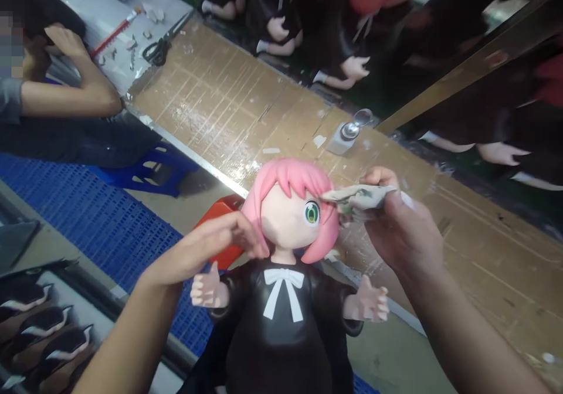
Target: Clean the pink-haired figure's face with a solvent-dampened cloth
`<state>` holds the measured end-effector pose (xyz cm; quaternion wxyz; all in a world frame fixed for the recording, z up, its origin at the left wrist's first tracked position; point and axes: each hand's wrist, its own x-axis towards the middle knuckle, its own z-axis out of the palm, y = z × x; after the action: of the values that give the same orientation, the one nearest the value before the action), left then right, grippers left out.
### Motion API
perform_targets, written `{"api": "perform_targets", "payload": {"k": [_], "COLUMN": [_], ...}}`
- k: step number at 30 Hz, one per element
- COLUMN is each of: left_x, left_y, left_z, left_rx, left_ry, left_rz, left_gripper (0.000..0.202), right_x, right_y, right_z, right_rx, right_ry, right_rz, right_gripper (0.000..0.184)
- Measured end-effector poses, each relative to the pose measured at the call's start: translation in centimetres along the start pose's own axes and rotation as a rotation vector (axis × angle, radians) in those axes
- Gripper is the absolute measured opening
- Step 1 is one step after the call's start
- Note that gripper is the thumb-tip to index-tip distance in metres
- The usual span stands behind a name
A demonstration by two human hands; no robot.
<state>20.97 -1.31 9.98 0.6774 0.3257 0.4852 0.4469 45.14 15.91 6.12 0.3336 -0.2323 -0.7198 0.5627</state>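
A doll (285, 265) with pink hair, a black dress and a white bow stands upright in front of me; one green eye shows on its pale face. My left hand (211, 241) rests against the side of the doll's head, fingers curled around the hair. My right hand (396, 224) pinches a crumpled, paint-stained sheet (358, 197) whose tip touches the doll's head beside the green eye.
A scratched wooden workbench (246, 107) runs behind the doll, bearing a small bottle (345, 137), black scissors (162, 45) and a red brush (115, 31). More black-dressed dolls (281, 19) lie beyond it. Another person's arm (70, 89) rests at the left. Dark parts (44, 323) fill a tray lower left.
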Motion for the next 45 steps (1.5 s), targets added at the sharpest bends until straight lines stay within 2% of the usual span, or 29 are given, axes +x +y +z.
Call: {"api": "perform_targets", "payload": {"k": [2, 4, 7, 10, 12, 16, 22, 27, 32, 34, 37, 41, 43, 45], "left_x": [2.4, 5.1, 8.6, 10.5, 10.8, 10.6, 10.4, 10.3, 10.2, 10.1, 10.1, 10.6, 11.2, 11.7], "left_y": [2.0, 4.0, 6.4, 7.8, 8.2, 8.0, 7.0, 7.1, 7.4, 7.4, 7.2, 5.9, 5.0, 4.3], "left_z": [0.5, 1.8, 4.4, 6.1, 6.3, 6.0, 6.7, 6.9, 7.2, 7.5, 7.9, 7.9, 7.9, 8.2], "left_rx": [0.117, 0.230, 0.372, 0.345, 0.291, 0.171, 0.072, 0.119, 0.177, 0.212, 0.341, 0.663, 0.841, 1.003], "left_ry": [0.070, 0.092, -0.040, -0.175, -0.180, -0.082, 0.078, 0.070, 0.050, 0.044, 0.077, 0.136, 0.142, 0.129], "left_rz": [0.075, 0.149, 0.128, 0.027, -0.007, 0.004, 0.078, 0.136, 0.178, 0.201, 0.278, 0.486, 0.643, 0.798], "left_gripper": [0.023, 0.022, 0.036, 0.037, 0.034, 0.035, 0.033, 0.031, 0.029, 0.030, 0.029, 0.017, 0.017, 0.019], "right_x": [0.9, 1.4, 1.9, 2.4, 2.6, 2.4, 1.7, 1.4, 0.7, 0.3, 0.3, 1.2, 1.8, 2.1], "right_y": [-1.3, -2.4, -3.9, -5.1, -5.8, -6.4, -6.4, -6.6, -6.3, -6.3, -6.7, -7.9, -8.4, -8.4], "right_z": [-0.9, -1.5, -2.1, -2.5, -2.9, -3.3, -2.6, -1.9, -1.0, -0.5, 0.3, 1.9, 3.0, 4.0], "right_rx": [0.297, 0.466, 0.504, 0.528, 0.520, 0.512, 0.632, 0.777, 0.965, 1.023, 1.123, 1.246, 1.180, 1.010], "right_ry": [-0.021, -0.075, -0.200, -0.292, -0.301, -0.290, -0.282, -0.254, -0.222, -0.204, -0.120, 0.172, 0.325, 0.458], "right_rz": [0.185, 0.296, 0.359, 0.429, 0.462, 0.520, 0.586, 0.632, 0.679, 0.684, 0.635, 0.505, 0.483, 0.442], "right_gripper": [0.029, 0.032, 0.037, 0.040, 0.036, 0.027, 0.032, 0.035, 0.029, 0.034, 0.038, 0.031, 0.030, 0.030]}}
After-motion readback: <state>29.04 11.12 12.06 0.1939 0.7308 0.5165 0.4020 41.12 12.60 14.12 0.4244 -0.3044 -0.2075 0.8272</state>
